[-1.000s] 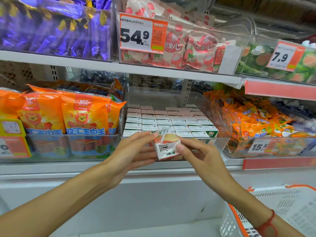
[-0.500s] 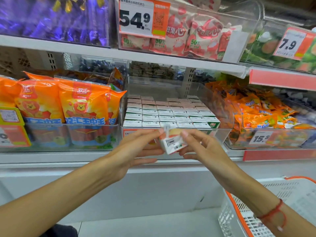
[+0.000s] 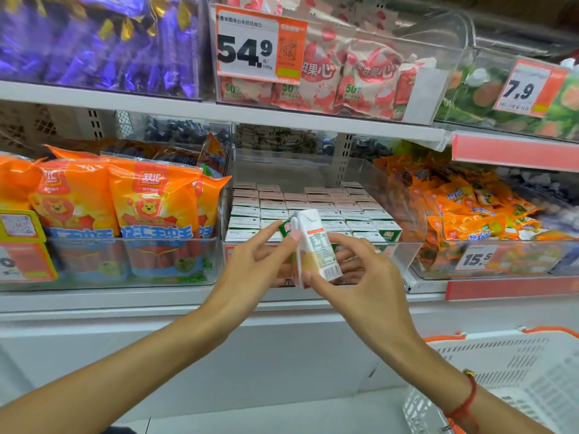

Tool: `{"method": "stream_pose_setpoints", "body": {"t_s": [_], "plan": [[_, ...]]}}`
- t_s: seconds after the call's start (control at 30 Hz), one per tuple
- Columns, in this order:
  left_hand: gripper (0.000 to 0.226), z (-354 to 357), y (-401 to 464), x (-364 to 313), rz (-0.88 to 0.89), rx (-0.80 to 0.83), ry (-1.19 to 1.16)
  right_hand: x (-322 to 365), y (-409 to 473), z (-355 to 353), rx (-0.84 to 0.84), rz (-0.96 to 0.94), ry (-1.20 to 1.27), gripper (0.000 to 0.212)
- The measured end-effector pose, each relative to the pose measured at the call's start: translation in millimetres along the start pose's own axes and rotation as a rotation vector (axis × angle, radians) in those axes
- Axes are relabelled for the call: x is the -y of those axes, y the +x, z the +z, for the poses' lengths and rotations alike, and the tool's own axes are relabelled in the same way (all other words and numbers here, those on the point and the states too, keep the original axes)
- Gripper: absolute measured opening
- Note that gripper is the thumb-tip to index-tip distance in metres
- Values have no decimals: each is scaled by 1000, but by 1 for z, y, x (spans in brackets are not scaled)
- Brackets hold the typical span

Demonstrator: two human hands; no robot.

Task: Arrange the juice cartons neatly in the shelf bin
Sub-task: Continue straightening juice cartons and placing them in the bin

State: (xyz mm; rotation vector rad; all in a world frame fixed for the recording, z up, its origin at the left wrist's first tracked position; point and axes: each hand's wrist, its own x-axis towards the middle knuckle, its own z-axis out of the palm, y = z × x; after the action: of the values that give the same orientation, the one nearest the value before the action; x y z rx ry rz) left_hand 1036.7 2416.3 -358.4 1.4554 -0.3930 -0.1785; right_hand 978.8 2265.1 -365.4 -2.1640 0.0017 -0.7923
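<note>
1. The left hand and right hand together pinch one juice carton, fingers curled around it.
2. The carton stands nearly upright just in front of the clear shelf bin.
3. Rows of cartons fill that bin.

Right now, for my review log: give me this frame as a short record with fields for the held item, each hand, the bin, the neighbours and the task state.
held item: juice carton, roughly upright, in front of the bin
left hand: fingers pinch the carton's left side
right hand: fingers and thumb curl round the carton
bin: clear shelf bin, rows of cartons standing inside
neighbours: orange sausage packs left, orange snack bags right
floor side: white basket, lower right
task state: held carton not yet placed
</note>
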Motion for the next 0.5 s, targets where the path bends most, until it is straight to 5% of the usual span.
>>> {"method": "stream_pose_setpoints", "body": {"t_s": [0.17, 0.37, 0.5], "plan": [[42, -3, -3, 2, -116, 14, -67, 1, -7, 7, 65, -200, -147, 61], [39, -15, 0, -9, -173, 164, -152, 1, 5, -4, 397, 233, 324, 63], [35, -9, 1, -7, -181, 137, -155, 4, 1, 2, 297, 263, 444, 39]]}}
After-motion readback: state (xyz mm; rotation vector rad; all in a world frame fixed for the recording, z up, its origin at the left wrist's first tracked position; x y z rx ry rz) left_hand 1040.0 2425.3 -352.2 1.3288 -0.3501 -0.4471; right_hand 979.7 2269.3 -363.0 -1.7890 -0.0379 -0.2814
